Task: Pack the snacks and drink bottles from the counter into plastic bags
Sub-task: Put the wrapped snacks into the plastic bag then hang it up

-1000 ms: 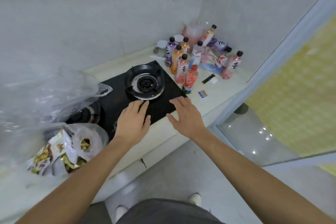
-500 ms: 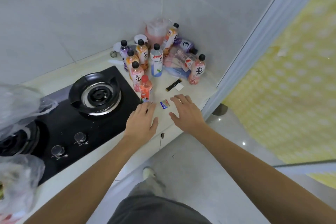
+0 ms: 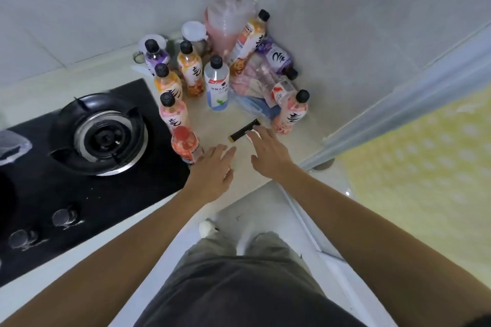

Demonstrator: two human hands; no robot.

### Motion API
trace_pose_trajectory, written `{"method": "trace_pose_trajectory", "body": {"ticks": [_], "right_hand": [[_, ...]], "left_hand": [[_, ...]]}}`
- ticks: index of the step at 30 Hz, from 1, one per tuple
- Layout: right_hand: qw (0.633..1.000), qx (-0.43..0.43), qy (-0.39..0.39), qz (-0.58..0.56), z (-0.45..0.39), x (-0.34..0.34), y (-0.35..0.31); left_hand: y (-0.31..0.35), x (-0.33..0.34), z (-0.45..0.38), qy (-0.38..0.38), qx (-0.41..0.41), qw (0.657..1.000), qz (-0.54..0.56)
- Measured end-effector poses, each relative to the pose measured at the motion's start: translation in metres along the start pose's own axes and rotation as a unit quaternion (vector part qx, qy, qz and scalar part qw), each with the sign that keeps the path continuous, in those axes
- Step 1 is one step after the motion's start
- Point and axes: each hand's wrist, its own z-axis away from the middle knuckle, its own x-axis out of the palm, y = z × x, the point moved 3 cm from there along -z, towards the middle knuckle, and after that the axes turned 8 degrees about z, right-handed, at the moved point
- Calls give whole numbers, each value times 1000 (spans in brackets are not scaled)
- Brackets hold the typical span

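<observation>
— Where are our hands?
— Both flat over the near surface (image 3: pixel 212 119), fingers straight, holding nothing: left hand (image 3: pixel 212 171) beside the red-capped bottle (image 3: pixel 185 144), right hand (image 3: pixel 269 151) touching a black stick pack (image 3: pixel 243 130).
— And the drinks?
— The bottles (image 3: pixel 216 82) stand clustered in the far corner (beside the stove (image 3: pixel 98 134)).

We see a red-capped orange bottle (image 3: pixel 185 144) nearest the black stove (image 3: pixel 87 167), a clear blue-labelled bottle (image 3: pixel 216 85) at centre, and black-capped pink, orange and purple ones behind. The black stick (image 3: pixel 243 130) has a yellow end, and the right floor (image 3: pixel 425 167) is yellow with pale dots.
</observation>
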Motion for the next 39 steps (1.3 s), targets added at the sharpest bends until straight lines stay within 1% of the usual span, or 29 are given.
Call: {"method": "trace_pose_trajectory", "body": {"ticks": [2, 7, 10, 17, 26, 30, 35, 39], "right_hand": [[1000, -31, -1, 2, -21, 8, 9], [994, -103, 7, 43, -68, 27, 25], [990, -126, -7, 62, -83, 34, 33], [986, -151, 3, 73, -85, 39, 47], [984, -144, -12, 99, -90, 33, 43], [981, -161, -10, 112, -89, 29, 38], [983, -161, -19, 81, -80, 28, 37], [986, -163, -33, 20, -71, 24, 30]], "left_hand": [[-3, 10, -9, -21, -16, 1000, -9], [-5, 31, -25, -44, -75, 996, -8], [-8, 40, -28, -60, -120, 991, 0], [3, 49, -33, -68, -174, 982, -10], [5, 49, -32, -11, -204, 979, 24], [5, 50, -28, 12, -206, 978, 41], [5, 42, -26, 43, -201, 977, 53], [7, 33, -22, 64, -213, 974, 49]]}}
